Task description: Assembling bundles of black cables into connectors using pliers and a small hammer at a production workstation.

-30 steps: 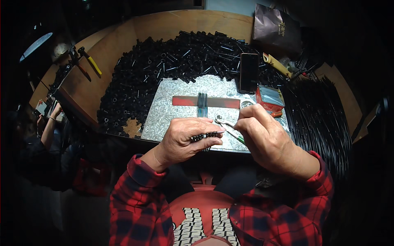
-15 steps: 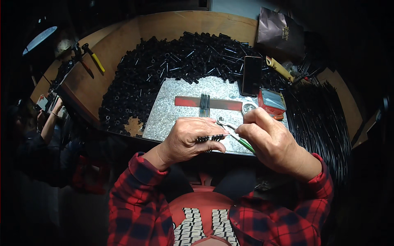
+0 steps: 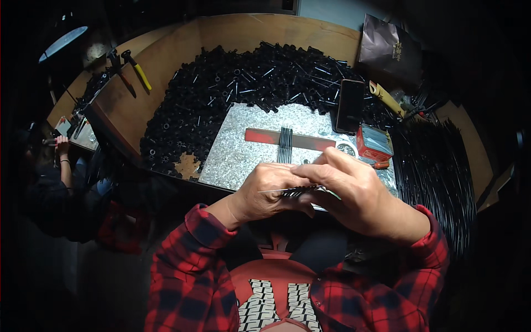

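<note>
The left hand (image 3: 265, 191) has its grip closed around a small bundle of thin black rods (image 3: 298, 192), which lies crosswise between the two hands just above the near edge of the bench (image 3: 166, 66). The right hand (image 3: 354, 193) meets the left hand at that bundle; its thumb and forefinger are pinched narrowly on a thin light-coloured strip (image 3: 276, 191) that runs leftward across the left fingers, and a green-tipped tool (image 3: 332, 193) shows under the same fingers, though how it is held cannot be told. Both forearms wear red-and-black checked sleeves (image 3: 193, 260). Just beyond the hands lies a grey speckled slab (image 3: 243, 149). On it rests a flat red bar (image 3: 265, 136) set crosswise, with a short stack of black rods (image 3: 285, 146) laid across its middle. A small round tin (image 3: 347, 149) sits at the right end of the bar, and a red box (image 3: 375, 145) stands just beside it. A dark phone (image 3: 350, 105) stands at the far right corner of the slab. A large heap of short black tubes (image 3: 221, 88) surrounds the slab on its left and far sides. Long black rods (image 3: 437, 166) lie in a mass at the right of the bench. A brown bag (image 3: 390, 50) stands at the far right. A yellow-handled tool (image 3: 138, 69) lies at the far left. Another person's hand (image 3: 61, 146) is visible at a separate surface on the left.
</note>
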Action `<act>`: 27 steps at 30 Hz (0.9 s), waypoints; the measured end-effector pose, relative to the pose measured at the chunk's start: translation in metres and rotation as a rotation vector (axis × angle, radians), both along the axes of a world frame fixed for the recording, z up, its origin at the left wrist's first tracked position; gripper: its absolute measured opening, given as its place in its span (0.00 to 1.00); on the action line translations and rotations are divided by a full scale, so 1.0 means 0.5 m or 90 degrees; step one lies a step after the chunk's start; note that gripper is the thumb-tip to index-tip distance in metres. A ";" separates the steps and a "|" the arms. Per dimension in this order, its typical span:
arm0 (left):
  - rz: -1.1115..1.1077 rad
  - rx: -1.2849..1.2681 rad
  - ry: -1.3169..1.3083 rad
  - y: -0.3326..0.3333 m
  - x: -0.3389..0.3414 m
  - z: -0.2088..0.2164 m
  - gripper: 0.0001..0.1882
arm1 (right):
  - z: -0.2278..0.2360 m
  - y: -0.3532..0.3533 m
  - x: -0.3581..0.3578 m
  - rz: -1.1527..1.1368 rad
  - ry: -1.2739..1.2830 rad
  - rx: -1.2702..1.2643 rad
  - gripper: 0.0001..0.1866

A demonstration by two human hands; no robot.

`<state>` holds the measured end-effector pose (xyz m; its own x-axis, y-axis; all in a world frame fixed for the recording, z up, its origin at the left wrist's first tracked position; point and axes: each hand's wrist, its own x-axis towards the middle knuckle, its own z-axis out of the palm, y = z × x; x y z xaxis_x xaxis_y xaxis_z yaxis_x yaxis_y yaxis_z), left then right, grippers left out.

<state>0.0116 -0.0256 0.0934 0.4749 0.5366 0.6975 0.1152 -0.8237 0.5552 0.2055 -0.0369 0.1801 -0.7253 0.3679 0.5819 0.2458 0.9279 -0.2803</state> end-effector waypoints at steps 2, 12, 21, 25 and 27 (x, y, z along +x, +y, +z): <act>0.017 0.052 0.054 0.007 -0.003 -0.021 0.20 | -0.004 0.008 -0.010 0.028 0.000 -0.012 0.15; 0.133 0.046 0.497 0.024 -0.032 -0.176 0.48 | 0.038 0.019 0.008 0.019 0.028 -0.047 0.10; 0.133 0.025 0.259 0.017 -0.030 0.002 0.18 | 0.213 0.019 0.042 -0.033 0.049 -0.045 0.12; 0.040 -0.071 0.240 0.013 -0.008 0.080 0.12 | 0.218 0.035 0.075 -0.100 0.065 0.030 0.13; 0.040 -0.123 0.217 0.002 -0.037 0.085 0.12 | 0.199 0.076 0.047 -0.077 0.072 0.051 0.14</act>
